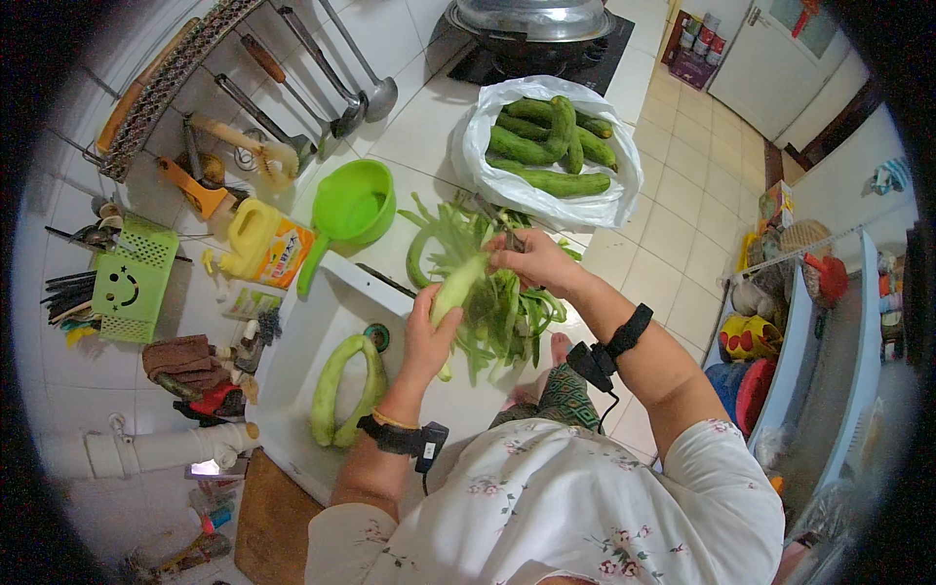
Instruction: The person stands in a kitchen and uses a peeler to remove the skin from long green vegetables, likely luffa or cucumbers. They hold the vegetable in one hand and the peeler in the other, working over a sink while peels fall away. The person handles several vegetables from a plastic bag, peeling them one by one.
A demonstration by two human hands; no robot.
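My left hand (426, 338) grips the lower part of a pale green, mostly peeled long gourd (461, 287) over the counter edge beside the sink. At the gourd's far end, my right hand (540, 263) holds a dark, slim peeling tool (514, 238), its exact shape partly hidden by the fingers. Beneath both hands spreads a loose heap of green peel strips (504, 322). Peeled, curved gourds (333, 387) lie in the white sink (292, 365) to the left. Several unpeeled dark green gourds (548, 185) rest in an open white plastic bag (621, 197) farther back.
A green plastic ladle (356, 201) sits on the sink's far corner, near a yellow detergent jug (267, 245). Behind the bag, a lidded wok (530, 25) stands on a black cooktop (621, 55). Utensils such as a metal ladle (381, 99) hang along the left wall.
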